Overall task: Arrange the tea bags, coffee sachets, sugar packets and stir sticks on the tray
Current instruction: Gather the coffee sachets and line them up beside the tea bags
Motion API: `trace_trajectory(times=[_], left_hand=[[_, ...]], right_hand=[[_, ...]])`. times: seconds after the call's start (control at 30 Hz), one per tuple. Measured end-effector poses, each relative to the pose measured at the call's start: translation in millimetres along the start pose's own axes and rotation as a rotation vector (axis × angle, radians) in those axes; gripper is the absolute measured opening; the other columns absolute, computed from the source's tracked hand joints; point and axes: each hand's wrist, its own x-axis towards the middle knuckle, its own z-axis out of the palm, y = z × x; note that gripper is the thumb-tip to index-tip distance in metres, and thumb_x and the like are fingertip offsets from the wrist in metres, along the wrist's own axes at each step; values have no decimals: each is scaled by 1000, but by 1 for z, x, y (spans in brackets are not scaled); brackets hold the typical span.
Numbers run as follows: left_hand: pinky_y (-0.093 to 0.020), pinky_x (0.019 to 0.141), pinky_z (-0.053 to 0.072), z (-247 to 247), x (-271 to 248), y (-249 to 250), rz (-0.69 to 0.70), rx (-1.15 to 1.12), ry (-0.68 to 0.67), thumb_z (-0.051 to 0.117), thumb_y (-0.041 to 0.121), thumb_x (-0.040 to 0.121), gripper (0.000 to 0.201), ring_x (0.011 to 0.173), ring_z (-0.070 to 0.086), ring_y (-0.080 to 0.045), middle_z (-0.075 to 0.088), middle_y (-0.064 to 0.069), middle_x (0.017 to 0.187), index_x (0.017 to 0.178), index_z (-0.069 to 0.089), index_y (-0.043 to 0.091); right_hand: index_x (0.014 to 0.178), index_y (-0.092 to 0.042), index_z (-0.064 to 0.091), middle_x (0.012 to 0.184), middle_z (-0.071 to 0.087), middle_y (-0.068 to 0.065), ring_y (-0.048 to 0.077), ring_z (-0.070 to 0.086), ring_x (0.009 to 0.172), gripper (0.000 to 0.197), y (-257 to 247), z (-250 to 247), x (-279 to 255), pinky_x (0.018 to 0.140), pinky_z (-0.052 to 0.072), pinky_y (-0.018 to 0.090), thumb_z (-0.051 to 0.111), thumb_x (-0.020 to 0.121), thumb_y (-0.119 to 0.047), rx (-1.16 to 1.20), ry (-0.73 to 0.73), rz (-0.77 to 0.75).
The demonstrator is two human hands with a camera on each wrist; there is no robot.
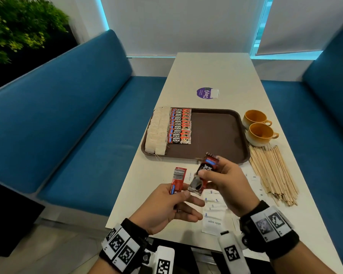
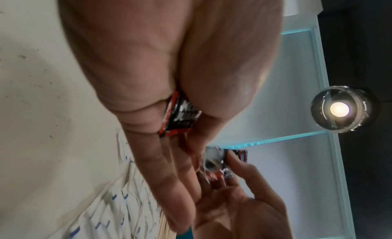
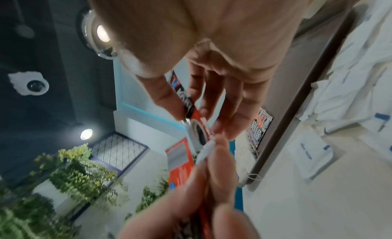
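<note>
A brown tray (image 1: 216, 135) lies mid-table. Along its left side sit a column of white tea bags (image 1: 156, 133) and a row of red coffee sachets (image 1: 179, 126). My left hand (image 1: 166, 206) pinches one red coffee sachet (image 1: 177, 180) above the table's near edge. Just right of it, my right hand (image 1: 224, 180) pinches a second sachet (image 1: 203, 175) by thumb and fingers (image 3: 167, 95); its lower end meets my left thumb. White sugar packets (image 1: 214, 210) lie under both hands. Wooden stir sticks (image 1: 273, 173) are piled right of the tray.
Two yellow cups (image 1: 258, 127) stand beside the tray's right edge, above the sticks. A purple sticker (image 1: 206, 93) is on the white table (image 1: 212, 72) beyond the tray. Blue benches (image 1: 67, 125) flank the table. The tray's middle and right part are bare.
</note>
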Motion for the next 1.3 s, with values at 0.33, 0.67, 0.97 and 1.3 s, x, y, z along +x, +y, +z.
trace_trajectory(times=[0.33,0.67,0.97,1.3], left_hand=[[-30,61,55,-14,7,6,121,-118,259,63,25,96,34,69,65,-26,71,-19,92,112,64,-5],[-27,63,59,-20,11,3,220,-182,338,67,-10,87,14,68,69,-27,68,-21,85,94,60,-1],[-25,61,59,-27,17,4,226,-200,337,77,1,71,28,67,70,-27,70,-20,83,94,61,-1],[-32,66,62,-50,29,10,236,-341,525,63,6,96,16,75,70,-32,70,-22,92,106,64,-7]], right_hand=[[99,-1,73,85,72,21,28,61,57,22,-3,-8,-6,56,54,37,84,81,-5,-287,-241,170],[105,-11,62,101,70,10,31,66,77,27,-1,-13,0,72,61,40,74,87,5,-191,-73,-44],[94,-2,79,88,78,14,27,72,75,13,0,-9,9,73,62,32,77,84,5,-168,5,-98],[98,10,73,88,74,30,33,71,68,20,3,-4,46,66,62,31,74,79,15,10,107,56]])
